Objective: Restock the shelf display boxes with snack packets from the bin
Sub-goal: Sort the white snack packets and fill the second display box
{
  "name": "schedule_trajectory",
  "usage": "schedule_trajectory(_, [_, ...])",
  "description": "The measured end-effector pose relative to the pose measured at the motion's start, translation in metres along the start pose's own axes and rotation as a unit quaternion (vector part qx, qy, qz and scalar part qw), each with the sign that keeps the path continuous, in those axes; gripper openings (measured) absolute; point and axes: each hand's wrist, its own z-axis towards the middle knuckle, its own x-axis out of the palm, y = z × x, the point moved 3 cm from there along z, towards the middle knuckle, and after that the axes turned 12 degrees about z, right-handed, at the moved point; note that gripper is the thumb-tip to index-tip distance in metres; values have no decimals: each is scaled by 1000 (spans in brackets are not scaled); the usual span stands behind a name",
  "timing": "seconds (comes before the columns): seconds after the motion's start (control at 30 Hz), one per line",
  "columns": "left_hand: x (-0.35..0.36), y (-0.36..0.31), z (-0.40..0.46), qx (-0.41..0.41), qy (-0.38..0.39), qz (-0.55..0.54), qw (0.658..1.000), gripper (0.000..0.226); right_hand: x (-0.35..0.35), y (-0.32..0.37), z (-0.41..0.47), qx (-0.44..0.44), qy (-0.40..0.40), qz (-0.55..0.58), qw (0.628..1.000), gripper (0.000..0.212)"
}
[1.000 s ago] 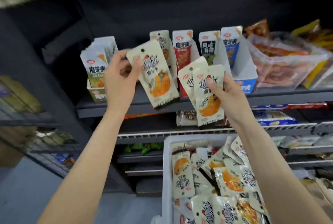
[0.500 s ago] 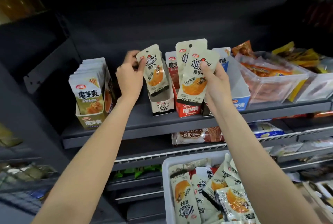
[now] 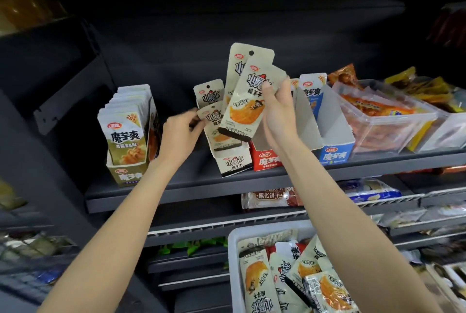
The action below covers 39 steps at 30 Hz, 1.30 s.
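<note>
From the head camera, looking up at a dark grey metal shelf [image 3: 176,186]: my left hand [image 3: 180,133] pinches the top corner of a cream foil snack packet with an orange picture [image 3: 214,126], its lower end already inside the small cream cardboard display box [image 3: 233,162] that stands on the shelf; one more packet of the same kind stands upright at the back of that box; my right hand [image 3: 278,116], just right of the box and above it, grips two more cream packets [image 3: 248,101] fanned between thumb and fingers; left of the box, well apart, an olive-green display box [image 3: 126,174] stands full; touching the box on its right is a red display box [image 3: 267,160], and beyond that a blue-fronted one [image 3: 335,155] and a clear plastic tub [image 3: 388,121]; below the box and to its right, the white plastic bin [image 3: 233,257] holds a loose heap of packets.

What could go wrong, as I judge it: the cream box is light and sits askew, so pushing the packet down hard may tip or slide it; the two fanned packets are slick and could slip from my right hand if I loosen my thumb; a packet may also land in the red box alongside.
</note>
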Motion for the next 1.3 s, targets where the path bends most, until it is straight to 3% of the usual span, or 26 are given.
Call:
schedule_trajectory(0.17, [-19,-3,-9,14,38,17,999,19,14,-13,8,7,-14,-1,1000,56])
schedule_trajectory(0.37, [-24,10,17,-78,-30,2,997,12,27,-30,12,16,-11,-36,999,54])
schedule_trajectory(0.47, [-18,11,33,-117,-23,-55,991,12,36,-26,16,8,-6,-1,1000,33])
schedule_trajectory(0.53, [-10,13,42,-127,7,-32,991,14,40,-28,18,2,-1,-7,1000,17])
schedule_trajectory(0.63, [-3,22,46,-188,36,-97,977,15,39,-40,22,-12,-8,-98,995,5])
schedule_trajectory(0.7, [0,28,45,-212,37,-149,965,8,35,-45,25,-92,3,-279,956,12])
schedule_trajectory(0.77, [2,33,43,-214,40,-149,965,5,31,-49,28,-178,30,-458,870,20])
schedule_trajectory(0.83, [2,35,43,-219,40,-150,963,7,29,-49,31,-187,59,-549,812,25])
schedule_trajectory(0.93, [1,32,44,-218,45,-153,963,12,28,-50,38,-141,79,-599,784,32])
schedule_trajectory(1.03, [2,23,39,-219,49,-153,962,37,29,-52,45,-101,84,-585,801,31])
schedule_trajectory(1.13, [6,14,32,-194,62,-148,968,72,29,-56,53,-70,66,-490,866,26])
schedule_trajectory(1.2, [9,14,31,-186,68,-138,970,77,29,-58,60,-25,50,-433,900,21])
schedule_trajectory(1.3, [6,15,33,-207,71,-151,964,76,30,-58,65,21,49,-452,891,28])
